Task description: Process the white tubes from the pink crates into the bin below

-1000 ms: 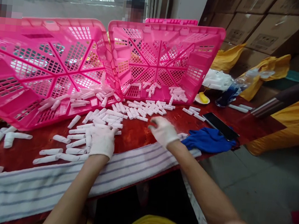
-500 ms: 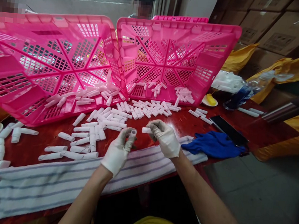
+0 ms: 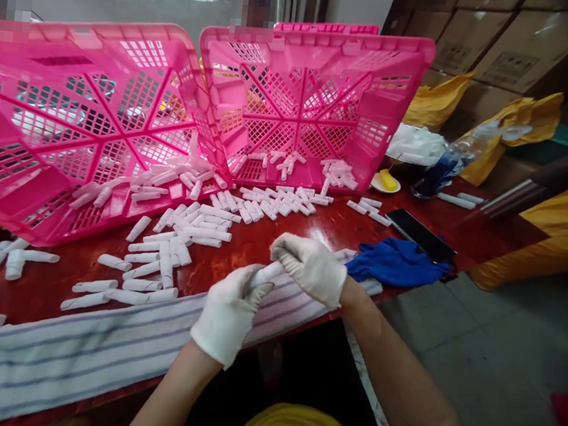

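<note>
My left hand [image 3: 227,311] curls round a white tube [image 3: 264,275] just below the frame's centre as my right hand [image 3: 313,267], apart half a second ago, pinches its upper end, apparently joining two pieces.

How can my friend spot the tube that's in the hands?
Find the red table with the big pink baskets. At its near edge, over the striped towel, are the white-gloved left hand and right hand. The white tube shows between their fingers: it's held, while its look-alikes lie loose.
</note>
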Demonstrator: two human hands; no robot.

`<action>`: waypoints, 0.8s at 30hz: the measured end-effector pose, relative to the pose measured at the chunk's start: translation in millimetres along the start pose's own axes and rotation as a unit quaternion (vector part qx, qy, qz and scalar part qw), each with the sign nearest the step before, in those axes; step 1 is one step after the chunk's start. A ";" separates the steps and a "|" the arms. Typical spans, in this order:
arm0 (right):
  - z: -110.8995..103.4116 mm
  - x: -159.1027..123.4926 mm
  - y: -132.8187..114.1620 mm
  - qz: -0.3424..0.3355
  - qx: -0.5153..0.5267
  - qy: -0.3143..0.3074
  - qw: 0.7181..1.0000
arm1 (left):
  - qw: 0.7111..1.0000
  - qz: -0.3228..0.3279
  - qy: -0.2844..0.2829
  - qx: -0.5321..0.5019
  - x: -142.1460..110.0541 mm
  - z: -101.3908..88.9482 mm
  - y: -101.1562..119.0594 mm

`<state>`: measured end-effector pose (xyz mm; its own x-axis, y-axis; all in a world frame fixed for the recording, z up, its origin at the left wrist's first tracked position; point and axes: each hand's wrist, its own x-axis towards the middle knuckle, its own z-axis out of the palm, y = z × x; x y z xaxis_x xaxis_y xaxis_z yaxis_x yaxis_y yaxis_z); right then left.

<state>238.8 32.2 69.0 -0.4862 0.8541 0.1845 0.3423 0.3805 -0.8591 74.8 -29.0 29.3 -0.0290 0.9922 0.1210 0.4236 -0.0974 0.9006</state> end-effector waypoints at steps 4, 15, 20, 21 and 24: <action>10.4 -1.6 -1.1 0.001 0.131 -0.007 0.991 | 0.996 -0.055 -0.037 -0.059 1.6 -0.3 6.7; 29.5 -4.0 14.4 0.058 0.281 0.196 0.938 | 0.994 -0.078 0.026 -0.073 3.5 3.6 10.2; 14.3 -7.6 11.5 -0.013 0.276 0.105 0.955 | 0.823 -0.233 -0.274 -0.440 2.4 -10.0 10.3; 11.1 -9.2 12.0 -0.036 0.276 0.082 0.957 | 0.782 -0.240 -0.313 -0.482 2.5 -12.3 7.9; 5.9 -13.9 15.0 -0.065 0.283 0.053 0.955 | 0.719 -0.259 -0.357 -0.538 2.4 -12.4 3.2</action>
<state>246.0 24.0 50.7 -0.4003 0.8551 0.3295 -0.2206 0.2591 -0.9403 64.8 -27.9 37.6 0.7037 0.6666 -0.2460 -0.4326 0.6766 0.5959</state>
